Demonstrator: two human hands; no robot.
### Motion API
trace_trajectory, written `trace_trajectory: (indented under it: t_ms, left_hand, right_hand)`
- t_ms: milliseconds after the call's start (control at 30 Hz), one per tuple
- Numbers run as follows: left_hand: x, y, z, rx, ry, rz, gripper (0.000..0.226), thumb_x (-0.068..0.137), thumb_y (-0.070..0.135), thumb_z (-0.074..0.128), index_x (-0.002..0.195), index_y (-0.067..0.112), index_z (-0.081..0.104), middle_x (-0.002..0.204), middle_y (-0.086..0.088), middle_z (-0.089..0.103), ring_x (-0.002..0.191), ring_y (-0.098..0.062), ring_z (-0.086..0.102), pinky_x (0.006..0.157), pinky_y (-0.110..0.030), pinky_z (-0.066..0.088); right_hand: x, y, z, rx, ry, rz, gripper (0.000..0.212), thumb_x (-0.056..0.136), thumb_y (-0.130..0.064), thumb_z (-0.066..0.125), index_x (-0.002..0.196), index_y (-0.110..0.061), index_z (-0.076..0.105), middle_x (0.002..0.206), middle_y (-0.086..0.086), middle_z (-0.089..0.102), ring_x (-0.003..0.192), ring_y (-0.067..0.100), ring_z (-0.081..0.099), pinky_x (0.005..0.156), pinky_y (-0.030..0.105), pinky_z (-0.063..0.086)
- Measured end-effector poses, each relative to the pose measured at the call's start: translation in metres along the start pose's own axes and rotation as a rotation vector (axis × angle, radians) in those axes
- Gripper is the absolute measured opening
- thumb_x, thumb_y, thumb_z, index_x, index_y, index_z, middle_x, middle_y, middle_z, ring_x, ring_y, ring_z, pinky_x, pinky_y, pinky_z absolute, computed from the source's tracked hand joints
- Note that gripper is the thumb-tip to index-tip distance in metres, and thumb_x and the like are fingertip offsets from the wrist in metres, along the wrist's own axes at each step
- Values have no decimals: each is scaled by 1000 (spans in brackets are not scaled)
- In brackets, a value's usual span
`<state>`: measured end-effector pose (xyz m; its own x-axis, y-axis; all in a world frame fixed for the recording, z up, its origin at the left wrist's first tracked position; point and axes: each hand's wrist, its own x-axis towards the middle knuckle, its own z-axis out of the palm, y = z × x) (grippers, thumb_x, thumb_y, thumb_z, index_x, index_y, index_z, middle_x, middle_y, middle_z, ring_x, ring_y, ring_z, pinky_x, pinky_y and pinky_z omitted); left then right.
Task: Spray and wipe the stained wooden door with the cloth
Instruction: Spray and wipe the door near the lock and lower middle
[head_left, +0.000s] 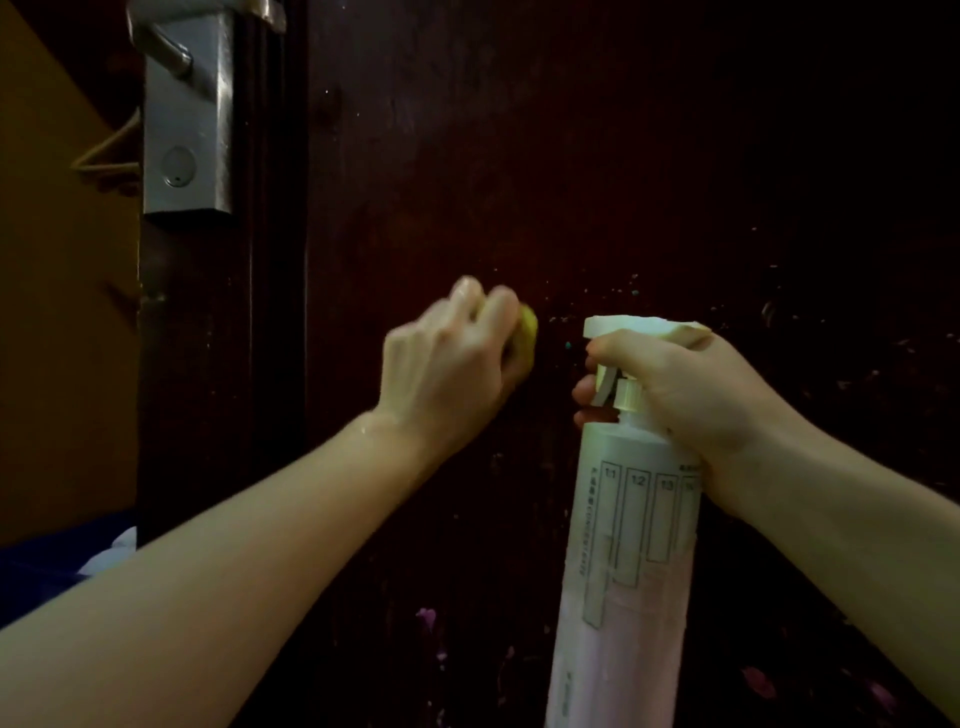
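Observation:
The dark wooden door (597, 156) fills the view, speckled with small pale and coloured stains around its middle and lower part. My left hand (447, 364) grips a small yellow cloth (527, 332) and holds it against the door; only the cloth's edge shows past my fingers. My right hand (685, 395) grips a tall white spray bottle (628, 545) by the neck, fingers on the trigger, nozzle pointing left toward the door just right of the cloth.
A metal lock plate (187, 135) with a lever handle sits at the upper left on the door's edge. Left of it is a tan wall (57, 312). Something blue and white (62, 566) lies low at the left.

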<state>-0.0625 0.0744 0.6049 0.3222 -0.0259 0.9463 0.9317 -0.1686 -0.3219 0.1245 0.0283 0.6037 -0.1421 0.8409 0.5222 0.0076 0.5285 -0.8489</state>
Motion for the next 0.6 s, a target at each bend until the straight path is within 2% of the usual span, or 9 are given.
trace_trajectory:
  t_ms: [67,133,233,300,400,467,533,600]
  left_hand:
    - [24,0,0,32,64,-141,26,95,34,45,97,9,55,86,-8,55,58,-22,56,45,-26,32]
    - [34,7,3,34,96,-166,25,94,32,47,97,9,55,88,-8,56,59,-21,56,45,-26,34]
    - [7,21,6,0,25,49,23,93,35,49,102,13,49,92,-10,55,65,-22,56,47,-26,33]
    - [-19,24,3,-31,-39,179,23,94,37,47,101,15,44,91,-9,55,63,-18,53,47,-23,29]
    - [-31,14,-2,-31,-109,236,24,95,39,45,98,15,44,87,-8,55,59,-15,51,44,-23,31]
    - [-18,5,-3,-3,-86,149,26,95,38,44,98,13,48,87,-9,54,59,-20,55,42,-25,36]
    - [9,0,-4,30,14,-50,28,96,36,46,99,9,52,89,-11,55,60,-25,57,44,-28,37]
    - [39,1,-1,23,97,-215,28,98,34,47,100,7,54,90,-12,56,60,-22,54,47,-29,38]
  right_hand:
    - [-1,-1,-3,-19,34,-13,19,90,-24,65,104,-11,65,82,6,75,74,22,74,69,37,60]
    - [0,-1,-7,-53,76,-36,14,89,-22,65,96,-10,67,78,6,74,70,22,72,69,40,58]
    - [-1,-2,-11,-41,96,-46,11,88,-17,64,80,-10,66,61,2,67,64,21,68,71,42,59]
    - [-2,-2,-14,-3,74,-22,8,88,-15,63,83,-9,63,56,0,62,59,18,64,69,39,59]
    - [-6,-2,-18,61,33,21,10,90,-17,63,87,-7,63,60,2,63,59,17,63,70,39,59]
    - [-8,-3,-21,28,18,22,15,91,-22,64,94,-8,65,67,4,68,66,22,69,69,38,58]
    - [-10,-3,-23,-7,15,11,19,91,-25,63,103,-10,65,75,5,73,72,23,73,65,34,59]
    - [-10,-4,-27,-24,36,-4,21,91,-25,64,106,-10,64,76,4,74,73,22,74,65,34,59]
